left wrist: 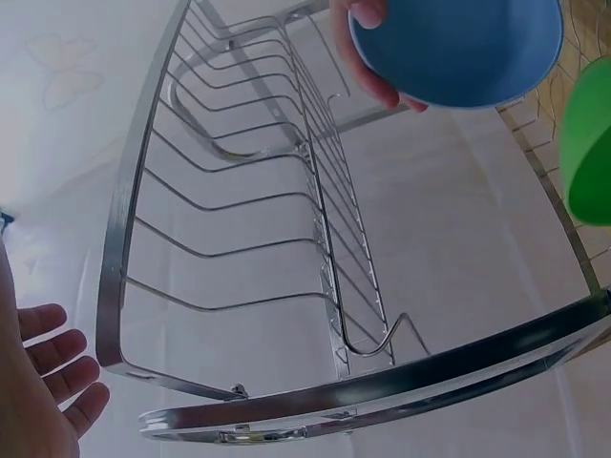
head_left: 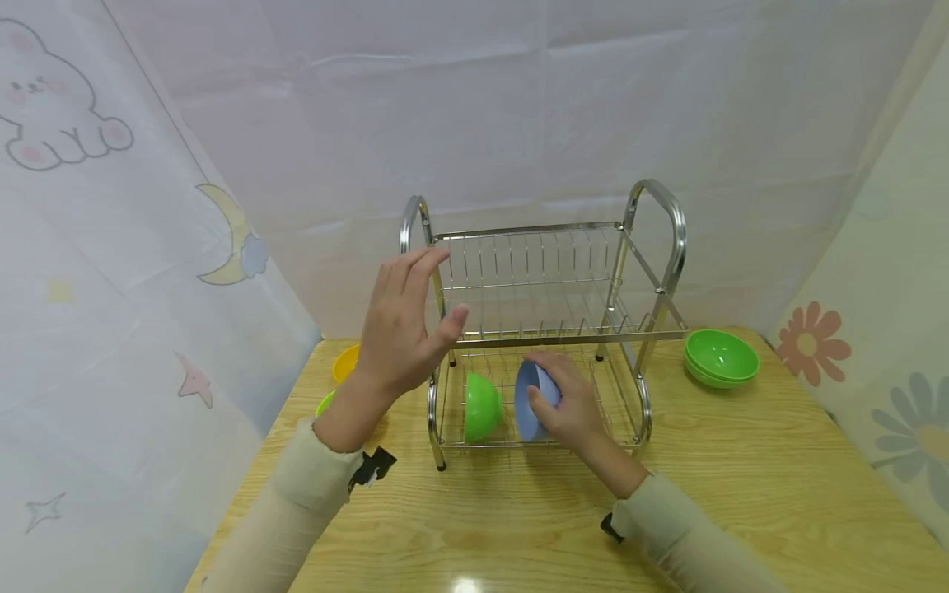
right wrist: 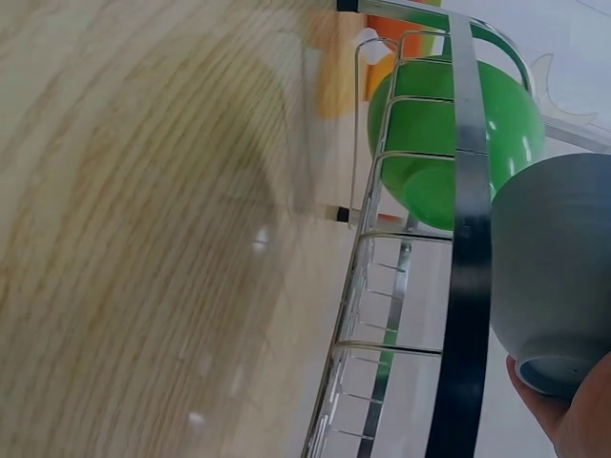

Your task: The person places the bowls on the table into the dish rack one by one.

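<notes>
My right hand (head_left: 567, 403) grips a blue bowl (head_left: 529, 401), which stands on its side at the lower tier of a metal dish rack (head_left: 556, 339). Left of it in the same tier a green bowl (head_left: 482, 407) also stands on its side, its rim facing left. My left hand (head_left: 404, 325) is raised beside the rack's left upright, fingers extended and thumb apart, holding nothing. In the right wrist view the blue bowl (right wrist: 554, 267) looks grey, with fingers (right wrist: 539, 401) at its base. The left wrist view shows the left hand's fingers (left wrist: 65, 358) spread near the upper tier.
Two nested green bowls (head_left: 722, 356) sit on the wooden table (head_left: 741, 461) right of the rack. A yellow-orange bowl (head_left: 346, 363) and a green item (head_left: 324, 403) lie to the left, partly hidden by my left arm. A patterned curtain (head_left: 504, 123) hangs behind.
</notes>
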Demonstrator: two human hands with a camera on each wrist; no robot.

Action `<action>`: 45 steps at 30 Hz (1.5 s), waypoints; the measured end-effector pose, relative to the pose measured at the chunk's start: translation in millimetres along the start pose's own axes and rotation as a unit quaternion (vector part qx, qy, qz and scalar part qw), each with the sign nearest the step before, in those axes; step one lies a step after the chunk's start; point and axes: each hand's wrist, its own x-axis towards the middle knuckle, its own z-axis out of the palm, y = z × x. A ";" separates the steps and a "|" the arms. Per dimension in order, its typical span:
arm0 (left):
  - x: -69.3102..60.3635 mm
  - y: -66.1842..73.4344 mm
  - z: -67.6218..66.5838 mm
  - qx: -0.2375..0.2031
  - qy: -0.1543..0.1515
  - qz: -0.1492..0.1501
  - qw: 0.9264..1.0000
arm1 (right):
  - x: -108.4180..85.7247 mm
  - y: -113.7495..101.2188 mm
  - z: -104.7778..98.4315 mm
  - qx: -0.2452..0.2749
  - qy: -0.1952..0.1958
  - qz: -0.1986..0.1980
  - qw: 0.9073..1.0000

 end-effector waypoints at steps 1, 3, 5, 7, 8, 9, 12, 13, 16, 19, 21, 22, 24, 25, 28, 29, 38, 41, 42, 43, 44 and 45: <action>2.4 -2.8 0.8 0.004 -0.001 -0.005 1.000 | 0.3 1.3 1.7 0.000 -0.002 0.001 1.000; 7.5 -8.4 2.4 0.010 -0.002 -0.014 1.000 | 1.3 3.1 4.9 -0.004 -0.005 0.000 1.000; 12.2 -13.8 3.8 0.015 -0.003 -0.023 1.000 | 1.9 5.0 8.1 -0.005 -0.010 0.001 1.000; 16.5 -19.1 4.8 0.019 -0.005 -0.033 0.999 | 2.5 5.7 10.8 -0.009 -0.017 0.004 1.000; 18.5 -21.9 5.3 0.022 -0.007 -0.038 0.999 | 2.6 5.9 12.1 -0.011 -0.023 0.007 1.000; 20.4 -24.7 5.8 0.026 -0.010 -0.042 0.999 | 2.5 6.2 13.4 -0.013 -0.029 0.013 0.999; 25.5 -32.3 7.0 0.035 -0.022 -0.057 0.998 | 2.2 6.4 17.4 -0.019 -0.046 0.031 0.998; 27.0 -34.8 7.4 0.037 -0.027 -0.062 0.997 | 1.9 6.1 18.6 -0.023 -0.051 0.038 0.998; 30.8 -42.0 8.3 0.039 -0.037 -0.079 0.995 | 1.4 6.8 23.3 -0.034 -0.064 0.050 0.996; 34.6 -48.9 8.7 0.042 -0.048 -0.095 0.993 | 1.6 7.2 27.2 -0.041 -0.071 0.056 0.995; 37.5 -52.9 9.2 0.046 -0.057 -0.103 0.992 | 1.9 7.5 29.4 -0.044 -0.073 0.060 0.995; 39.2 -54.4 9.1 0.049 -0.065 -0.110 0.991 | 2.0 8.0 30.5 -0.047 -0.074 0.061 0.994; 42.5 -57.0 8.9 0.054 -0.082 -0.122 0.988 | 2.4 8.5 32.2 -0.053 -0.080 0.066 0.993; 44.2 -57.8 8.6 0.056 -0.092 -0.129 0.986 | 2.4 9.1 33.2 -0.056 -0.083 0.068 0.993; 49.2 -59.4 7.8 0.069 -0.126 -0.152 0.978 | 1.9 10.8 36.1 -0.071 -0.094 0.073 0.990; 50.8 -59.9 7.9 0.073 -0.136 -0.159 0.975 | 1.8 11.0 36.7 -0.074 -0.097 0.075 0.990; 63.2 -65.2 9.8 0.103 -0.189 -0.197 0.957 | 1.7 10.4 40.1 -0.087 -0.103 0.079 0.988; 66.7 -67.1 9.7 0.109 -0.198 -0.206 0.952 | 2.0 9.3 40.6 -0.090 -0.106 0.083 0.987; 68.4 -67.9 9.8 0.110 -0.200 -0.209 0.951 | 2.2 9.1 40.9 -0.090 -0.106 0.085 0.987; 70.3 -68.5 9.9 0.111 -0.204 -0.212 0.949 | 2.5 8.9 41.3 -0.091 -0.107 0.087 0.986; 72.2 -69.3 10.0 0.113 -0.210 -0.216 0.947 | 2.6 9.0 41.8 -0.091 -0.108 0.089 0.986; 74.4 -70.0 10.0 0.114 -0.215 -0.220 0.945 | 2.8 9.1 42.1 -0.092 -0.108 0.091 0.986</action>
